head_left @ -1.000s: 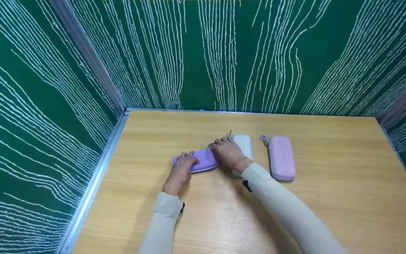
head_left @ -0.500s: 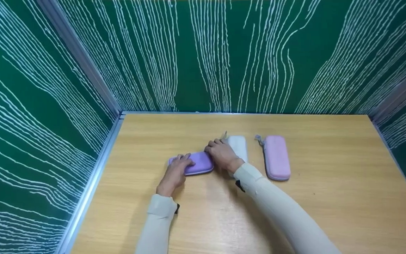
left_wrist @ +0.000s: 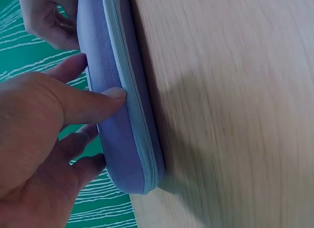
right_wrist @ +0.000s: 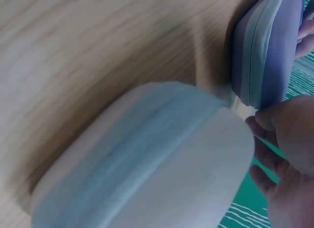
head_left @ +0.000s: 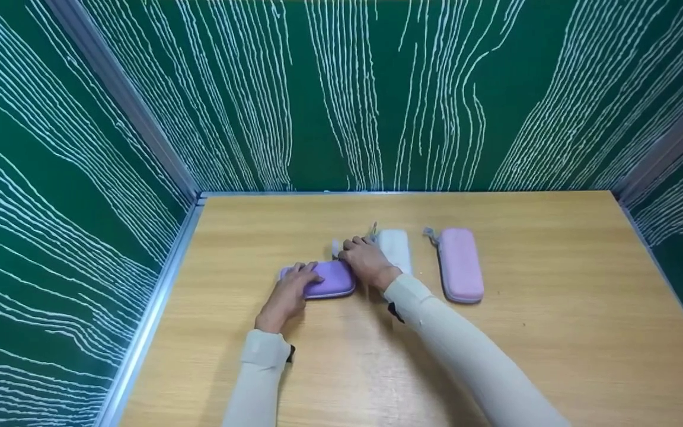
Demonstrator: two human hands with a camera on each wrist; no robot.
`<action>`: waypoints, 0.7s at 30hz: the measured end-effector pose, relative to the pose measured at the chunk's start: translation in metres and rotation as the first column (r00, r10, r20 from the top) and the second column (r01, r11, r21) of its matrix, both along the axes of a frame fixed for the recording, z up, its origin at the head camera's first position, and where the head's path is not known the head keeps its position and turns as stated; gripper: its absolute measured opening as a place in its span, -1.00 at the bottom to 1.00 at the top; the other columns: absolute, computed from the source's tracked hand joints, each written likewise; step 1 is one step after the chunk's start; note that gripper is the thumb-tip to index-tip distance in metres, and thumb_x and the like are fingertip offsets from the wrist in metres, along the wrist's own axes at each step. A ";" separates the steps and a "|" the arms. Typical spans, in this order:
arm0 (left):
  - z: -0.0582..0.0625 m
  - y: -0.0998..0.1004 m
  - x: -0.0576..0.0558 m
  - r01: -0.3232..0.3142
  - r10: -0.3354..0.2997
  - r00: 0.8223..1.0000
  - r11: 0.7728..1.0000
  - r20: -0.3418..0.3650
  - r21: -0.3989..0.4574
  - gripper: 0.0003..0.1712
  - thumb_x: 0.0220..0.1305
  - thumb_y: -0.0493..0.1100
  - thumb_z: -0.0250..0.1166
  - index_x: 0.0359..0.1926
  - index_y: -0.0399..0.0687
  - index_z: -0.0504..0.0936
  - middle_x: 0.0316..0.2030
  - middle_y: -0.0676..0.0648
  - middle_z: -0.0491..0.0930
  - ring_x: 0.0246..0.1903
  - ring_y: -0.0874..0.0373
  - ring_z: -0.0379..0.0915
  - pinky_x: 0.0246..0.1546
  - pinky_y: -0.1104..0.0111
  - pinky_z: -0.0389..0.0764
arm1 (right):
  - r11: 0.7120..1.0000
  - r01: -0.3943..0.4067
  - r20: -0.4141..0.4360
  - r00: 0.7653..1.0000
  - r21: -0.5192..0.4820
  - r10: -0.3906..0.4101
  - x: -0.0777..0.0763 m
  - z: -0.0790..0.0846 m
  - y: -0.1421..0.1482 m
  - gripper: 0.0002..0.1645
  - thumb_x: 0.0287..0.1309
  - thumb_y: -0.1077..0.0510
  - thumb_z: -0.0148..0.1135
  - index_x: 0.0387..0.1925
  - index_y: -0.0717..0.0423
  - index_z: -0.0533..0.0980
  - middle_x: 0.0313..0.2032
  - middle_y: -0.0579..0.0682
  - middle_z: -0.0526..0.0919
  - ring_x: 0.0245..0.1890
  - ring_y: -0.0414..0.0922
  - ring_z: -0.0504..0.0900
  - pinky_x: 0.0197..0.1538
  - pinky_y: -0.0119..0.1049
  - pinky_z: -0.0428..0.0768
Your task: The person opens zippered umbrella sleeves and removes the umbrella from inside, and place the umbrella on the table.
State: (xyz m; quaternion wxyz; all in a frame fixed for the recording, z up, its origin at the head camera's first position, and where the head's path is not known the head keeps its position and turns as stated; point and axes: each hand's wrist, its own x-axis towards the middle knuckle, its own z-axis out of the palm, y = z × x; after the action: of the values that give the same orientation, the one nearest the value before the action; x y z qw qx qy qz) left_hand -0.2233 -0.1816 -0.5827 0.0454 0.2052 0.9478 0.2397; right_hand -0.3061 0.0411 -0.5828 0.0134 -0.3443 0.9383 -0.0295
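Observation:
A purple zipped pencil case [head_left: 331, 279] lies on the wooden table, its long side roughly across. My left hand [head_left: 288, 292] holds it at the left end; in the left wrist view the thumb [left_wrist: 114, 94] presses the front near the zip band, fingers behind. My right hand [head_left: 366, 261] is at its far right corner, fingers curled in a pinch where the zip pull sits; the pinched part is mostly hidden. A grey strap [head_left: 335, 249] sticks up beside these fingers. A white case [head_left: 396, 249] lies just right, partly behind my right hand.
A pink case [head_left: 461, 265] with a grey strap [head_left: 430, 233] lies farther right on the table [head_left: 555, 284]. Green walls [head_left: 329, 107] with white wavy lines and metal frame edges [head_left: 187, 178] enclose the back and sides.
My right hand has shifted slightly left along the purple case's far edge, and the grey strap shows more. My left hand keeps its hold. The head view has shifted a little.

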 end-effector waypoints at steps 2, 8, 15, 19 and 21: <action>0.000 -0.001 0.000 0.005 -0.005 1.000 1.000 -0.003 0.005 -0.32 0.12 -0.71 0.17 0.19 -0.13 0.69 0.51 -0.24 0.37 0.51 -0.33 0.21 0.52 -0.19 0.21 | 1.000 -0.003 0.007 1.000 -0.016 0.003 -0.001 -0.001 0.000 -0.65 0.38 0.32 0.29 0.12 0.06 0.73 0.09 0.09 0.71 0.10 0.07 0.62 0.22 0.00 0.59; -0.003 -0.003 -0.001 0.032 -0.032 0.999 0.999 -0.025 0.018 -0.40 0.18 -0.68 0.20 0.15 -0.15 0.71 0.49 -0.24 0.41 0.48 -0.29 0.28 0.49 -0.17 0.30 | 0.998 -0.021 0.049 0.999 -0.053 0.024 -0.006 -0.001 -0.001 -0.70 0.37 0.33 0.29 0.03 0.08 0.77 0.02 0.08 0.71 0.04 0.08 0.60 0.20 -0.01 0.55; -0.004 -0.004 0.002 0.024 -0.024 1.000 0.999 0.007 0.024 -0.37 0.19 -0.69 0.17 0.18 -0.12 0.69 0.52 -0.21 0.37 0.53 -0.29 0.20 0.53 -0.16 0.22 | 1.000 -0.015 0.064 0.998 -0.025 0.017 -0.010 -0.003 0.000 -0.67 0.37 0.31 0.31 0.08 0.03 0.75 0.10 0.07 0.71 0.11 0.05 0.60 0.25 -0.05 0.54; -0.002 -0.004 0.003 0.016 -0.017 1.000 0.999 0.020 0.031 -0.36 0.22 -0.69 0.15 0.20 -0.10 0.68 0.54 -0.19 0.35 0.55 -0.30 0.15 0.55 -0.19 0.16 | 1.000 -0.004 0.094 0.996 -0.023 0.007 -0.012 -0.002 0.001 -0.65 0.36 0.30 0.32 0.11 0.00 0.74 0.15 0.05 0.69 0.16 0.04 0.58 0.30 -0.04 0.52; -0.001 -0.005 0.003 0.020 -0.020 1.000 0.999 0.010 0.034 -0.36 0.22 -0.69 0.14 0.19 -0.10 0.68 0.53 -0.21 0.35 0.54 -0.33 0.15 0.54 -0.24 0.15 | 0.999 0.008 0.119 0.993 -0.050 -0.002 -0.012 -0.001 0.002 -0.65 0.38 0.31 0.30 0.10 0.00 0.74 0.17 0.05 0.69 0.17 0.05 0.58 0.33 -0.02 0.51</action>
State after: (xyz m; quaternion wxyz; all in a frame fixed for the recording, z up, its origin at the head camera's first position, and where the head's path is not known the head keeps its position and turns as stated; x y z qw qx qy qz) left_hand -0.2206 -0.1863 -0.5837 0.0492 0.2142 0.9413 0.2564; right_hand -0.3183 0.0434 -0.5837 0.0606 -0.3399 0.9356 -0.0737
